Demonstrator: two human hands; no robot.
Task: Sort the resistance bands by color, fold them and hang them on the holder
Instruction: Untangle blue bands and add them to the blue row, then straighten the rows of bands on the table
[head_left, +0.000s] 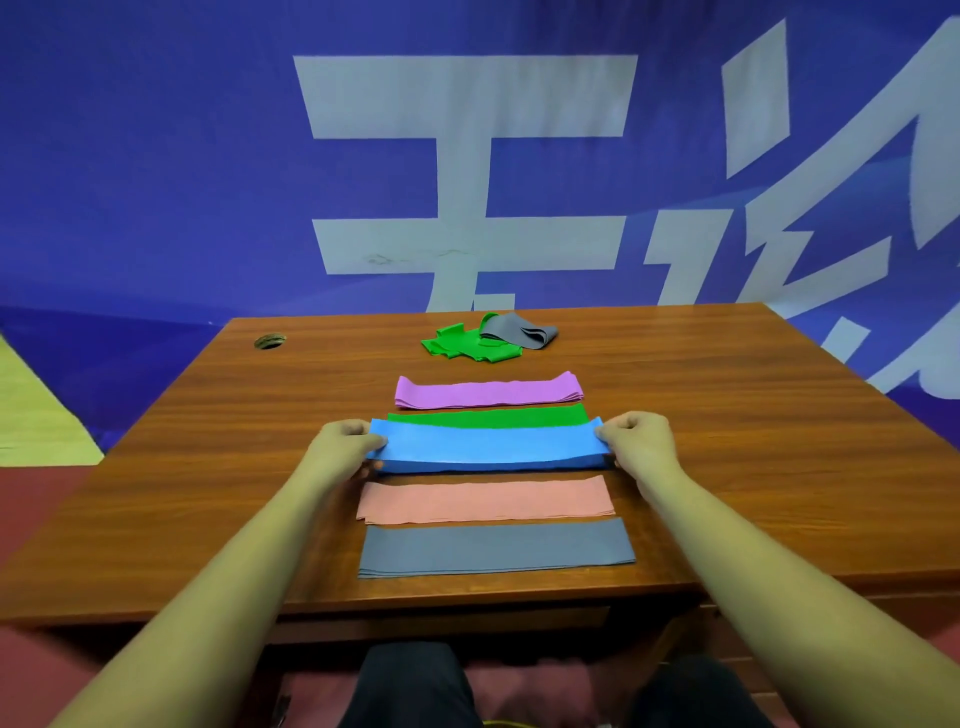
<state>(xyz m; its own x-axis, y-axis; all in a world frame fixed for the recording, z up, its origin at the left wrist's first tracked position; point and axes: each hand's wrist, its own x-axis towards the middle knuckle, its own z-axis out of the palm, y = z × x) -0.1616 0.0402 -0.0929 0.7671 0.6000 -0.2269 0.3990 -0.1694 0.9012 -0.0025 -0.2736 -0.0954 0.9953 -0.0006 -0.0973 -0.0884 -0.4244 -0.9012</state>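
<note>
A blue band (488, 447) is stretched flat a little above the wooden table (208, 467). My left hand (345, 441) pinches its left end and my right hand (636, 441) pinches its right end. Flat folded bands lie in a row on the table: purple (488, 392) farthest, then green (488, 417) partly hidden behind the blue one, then pink (485, 501), then grey (493, 548) nearest me. At the far middle of the table lie a crumpled green band (465, 345) and a loosely folded grey band (519, 330). No holder is in view.
A round cable hole (270, 341) is in the table's far left corner. A blue banner with large pale characters (467, 156) hangs right behind the table. My knees (415, 686) are under the front edge.
</note>
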